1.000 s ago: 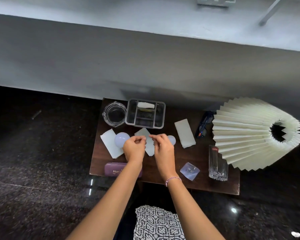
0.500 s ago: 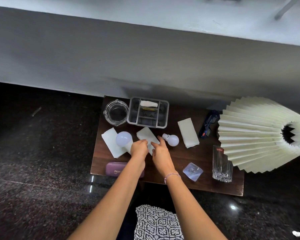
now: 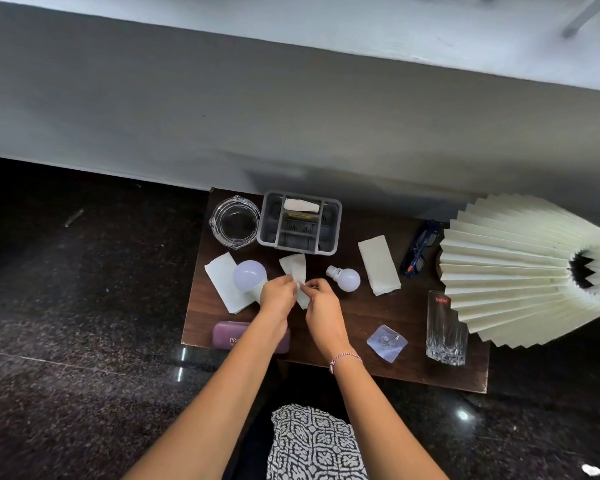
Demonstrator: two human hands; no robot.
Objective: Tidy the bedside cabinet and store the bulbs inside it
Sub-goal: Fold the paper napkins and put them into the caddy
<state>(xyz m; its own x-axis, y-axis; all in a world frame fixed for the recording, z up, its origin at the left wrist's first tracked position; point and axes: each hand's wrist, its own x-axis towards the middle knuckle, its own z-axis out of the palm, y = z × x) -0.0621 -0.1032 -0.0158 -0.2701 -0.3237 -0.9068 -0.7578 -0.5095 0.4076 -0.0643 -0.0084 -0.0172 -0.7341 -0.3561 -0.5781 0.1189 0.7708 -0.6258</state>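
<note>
Nearest to the person, the purple spectacle case [image 3: 231,337] lies under the left forearm, at the front edge of the bedside cabinet top [image 3: 361,317]. A careless pull of that arm could push it off onto the floor.

Just beyond it, the left hand [image 3: 278,299] and the right hand [image 3: 321,301] are close together. The fingers of both pinch the near end of a white paper tissue [image 3: 297,271]. The paper looks thin, so I judge that pulling it two ways may tear it.

The bulbs are not yet stored. The large bulb [image 3: 249,275] rests on a folded tissue [image 3: 220,284], just beside the left hand on its outer side. The small bulb [image 3: 347,279] lies just beside the right hand on its outer side. Both are round and lie free, so a knock from a knuckle could make them roll, and the large one is near the cabinet's side edge.

Farther beyond the fingers stand the grey organiser tray [image 3: 335,226] and the glass ashtray [image 3: 234,221], which a rolling bulb could hit.
</note>
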